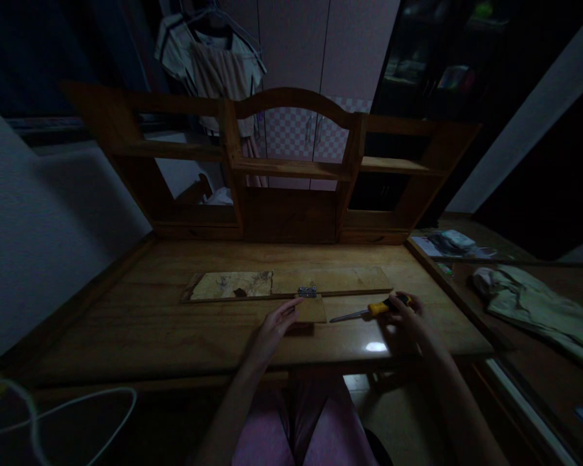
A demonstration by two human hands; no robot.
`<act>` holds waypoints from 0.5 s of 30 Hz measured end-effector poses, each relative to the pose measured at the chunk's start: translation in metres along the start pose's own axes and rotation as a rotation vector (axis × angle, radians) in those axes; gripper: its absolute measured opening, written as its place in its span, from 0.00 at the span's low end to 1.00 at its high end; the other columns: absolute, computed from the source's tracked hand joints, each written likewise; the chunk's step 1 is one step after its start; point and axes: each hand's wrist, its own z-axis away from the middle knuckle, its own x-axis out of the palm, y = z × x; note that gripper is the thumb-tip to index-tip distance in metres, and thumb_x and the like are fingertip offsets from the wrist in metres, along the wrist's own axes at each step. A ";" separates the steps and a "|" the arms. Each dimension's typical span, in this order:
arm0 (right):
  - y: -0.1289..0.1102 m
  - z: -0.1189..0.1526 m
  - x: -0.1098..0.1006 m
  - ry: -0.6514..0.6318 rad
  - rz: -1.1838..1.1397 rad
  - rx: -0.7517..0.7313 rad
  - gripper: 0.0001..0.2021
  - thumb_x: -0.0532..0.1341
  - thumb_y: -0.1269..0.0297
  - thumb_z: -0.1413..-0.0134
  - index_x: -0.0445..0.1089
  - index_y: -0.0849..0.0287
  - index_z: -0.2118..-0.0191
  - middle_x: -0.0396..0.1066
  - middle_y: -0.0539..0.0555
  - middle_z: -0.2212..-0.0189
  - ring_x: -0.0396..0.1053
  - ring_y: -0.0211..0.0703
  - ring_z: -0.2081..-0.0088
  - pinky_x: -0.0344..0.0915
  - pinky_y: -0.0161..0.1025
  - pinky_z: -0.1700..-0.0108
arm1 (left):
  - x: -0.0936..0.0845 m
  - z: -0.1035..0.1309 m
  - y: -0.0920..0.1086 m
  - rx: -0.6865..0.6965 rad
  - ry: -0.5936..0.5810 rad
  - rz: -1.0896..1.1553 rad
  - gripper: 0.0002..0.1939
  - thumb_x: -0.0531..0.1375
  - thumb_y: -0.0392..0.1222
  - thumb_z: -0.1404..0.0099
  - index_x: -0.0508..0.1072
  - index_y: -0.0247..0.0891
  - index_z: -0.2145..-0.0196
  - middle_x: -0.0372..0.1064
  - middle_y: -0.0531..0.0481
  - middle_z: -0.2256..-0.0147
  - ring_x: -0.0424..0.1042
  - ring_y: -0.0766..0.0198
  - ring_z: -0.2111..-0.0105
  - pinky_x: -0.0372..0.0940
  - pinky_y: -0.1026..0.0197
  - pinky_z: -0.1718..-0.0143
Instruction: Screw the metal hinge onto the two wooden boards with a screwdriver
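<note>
In my right hand point(408, 314) is a screwdriver point(376, 308) with a yellow and black handle, its metal shaft pointing left, low over the desk. My left hand point(279, 321) grips the left end of a small wooden board point(313, 310). A metal hinge point(308, 292) lies where this small board meets the front edge of a long wooden board point(333, 280). Torn, stained paper or veneer covers the long board's left part. The screwdriver's tip is just right of the small board, apart from the hinge. Whether screws sit in the hinge is too small to tell.
The wooden desk point(140, 304) carries a shelf hutch point(291, 169) along its back. To the right, light green clothing point(539, 310) lies on a brown surface. A white cable point(87, 395) loops at lower left. Shirts point(214, 65) hang behind. The light is dim.
</note>
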 end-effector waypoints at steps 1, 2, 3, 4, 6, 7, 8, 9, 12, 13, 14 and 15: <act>0.003 0.002 0.001 0.000 0.005 -0.001 0.30 0.71 0.46 0.58 0.68 0.56 0.51 0.74 0.55 0.62 0.78 0.48 0.68 0.77 0.42 0.68 | 0.000 0.000 -0.001 -0.001 0.001 -0.002 0.23 0.66 0.48 0.39 0.77 0.41 0.47 0.68 0.42 0.40 0.63 0.48 0.37 0.56 0.49 0.35; 0.004 0.004 0.002 0.003 0.018 -0.006 0.32 0.71 0.46 0.58 0.67 0.55 0.49 0.74 0.55 0.62 0.78 0.47 0.69 0.77 0.42 0.68 | -0.001 0.000 -0.002 -0.005 0.000 -0.002 0.23 0.66 0.48 0.38 0.77 0.41 0.47 0.68 0.42 0.40 0.63 0.48 0.37 0.56 0.49 0.35; 0.005 0.007 0.002 0.010 0.038 -0.017 0.33 0.71 0.47 0.58 0.66 0.55 0.47 0.74 0.55 0.62 0.77 0.47 0.70 0.77 0.42 0.68 | -0.002 -0.001 -0.003 -0.011 -0.005 0.002 0.23 0.65 0.48 0.38 0.77 0.40 0.46 0.69 0.42 0.40 0.64 0.48 0.37 0.56 0.49 0.35; 0.005 0.010 0.001 0.023 0.064 -0.036 0.34 0.71 0.47 0.57 0.65 0.55 0.46 0.74 0.55 0.62 0.76 0.46 0.71 0.76 0.42 0.69 | -0.002 -0.001 -0.004 -0.021 -0.010 0.010 0.23 0.65 0.48 0.37 0.76 0.40 0.45 0.69 0.42 0.41 0.65 0.48 0.38 0.57 0.49 0.35; 0.001 0.017 -0.001 0.076 0.128 -0.092 0.33 0.70 0.47 0.56 0.66 0.56 0.45 0.73 0.57 0.59 0.74 0.44 0.71 0.74 0.43 0.68 | -0.003 -0.001 -0.005 -0.038 -0.018 0.033 0.24 0.65 0.49 0.37 0.75 0.40 0.44 0.70 0.42 0.41 0.68 0.47 0.40 0.59 0.48 0.37; -0.003 0.021 -0.001 0.113 0.159 -0.124 0.32 0.69 0.47 0.55 0.67 0.56 0.46 0.73 0.58 0.57 0.73 0.43 0.71 0.74 0.43 0.67 | -0.003 -0.001 -0.005 -0.041 -0.018 0.043 0.25 0.65 0.49 0.37 0.75 0.39 0.44 0.70 0.41 0.41 0.69 0.47 0.41 0.61 0.48 0.38; -0.009 0.026 -0.001 0.161 0.195 -0.170 0.30 0.69 0.47 0.54 0.68 0.56 0.46 0.71 0.59 0.53 0.72 0.42 0.69 0.73 0.43 0.65 | -0.003 -0.001 -0.005 -0.042 -0.017 0.050 0.25 0.65 0.49 0.38 0.75 0.39 0.44 0.70 0.41 0.41 0.69 0.47 0.41 0.62 0.47 0.38; -0.016 0.031 0.001 0.204 0.238 -0.229 0.28 0.68 0.48 0.52 0.68 0.56 0.47 0.69 0.59 0.51 0.70 0.41 0.68 0.72 0.44 0.62 | -0.002 -0.001 -0.005 -0.042 -0.014 0.055 0.25 0.66 0.49 0.38 0.76 0.39 0.45 0.70 0.41 0.41 0.69 0.47 0.42 0.62 0.47 0.39; -0.038 0.051 0.019 0.172 0.457 -0.560 0.19 0.60 0.56 0.40 0.68 0.54 0.45 0.68 0.58 0.51 0.68 0.41 0.67 0.70 0.44 0.59 | -0.001 0.000 -0.002 -0.048 -0.005 0.065 0.24 0.66 0.48 0.39 0.77 0.40 0.46 0.70 0.42 0.41 0.69 0.46 0.41 0.64 0.48 0.39; -0.045 0.057 0.029 0.032 0.504 -0.662 0.18 0.58 0.60 0.38 0.67 0.54 0.43 0.67 0.59 0.50 0.68 0.40 0.67 0.70 0.43 0.59 | 0.000 0.001 -0.001 -0.054 -0.002 0.070 0.24 0.66 0.48 0.39 0.77 0.40 0.46 0.70 0.42 0.41 0.69 0.46 0.41 0.64 0.48 0.40; -0.050 0.063 0.040 -0.100 0.518 -0.748 0.18 0.57 0.63 0.37 0.67 0.52 0.42 0.66 0.59 0.47 0.69 0.39 0.66 0.70 0.42 0.59 | 0.000 0.001 0.001 -0.060 0.001 0.074 0.25 0.67 0.48 0.39 0.77 0.40 0.46 0.70 0.42 0.41 0.69 0.45 0.41 0.64 0.48 0.40; -0.054 0.068 0.053 -0.260 0.540 -0.801 0.20 0.57 0.66 0.37 0.66 0.50 0.40 0.65 0.59 0.45 0.71 0.40 0.63 0.70 0.41 0.58 | 0.001 0.002 0.002 -0.061 0.004 0.075 0.25 0.66 0.48 0.39 0.76 0.40 0.46 0.70 0.42 0.41 0.68 0.45 0.40 0.64 0.48 0.40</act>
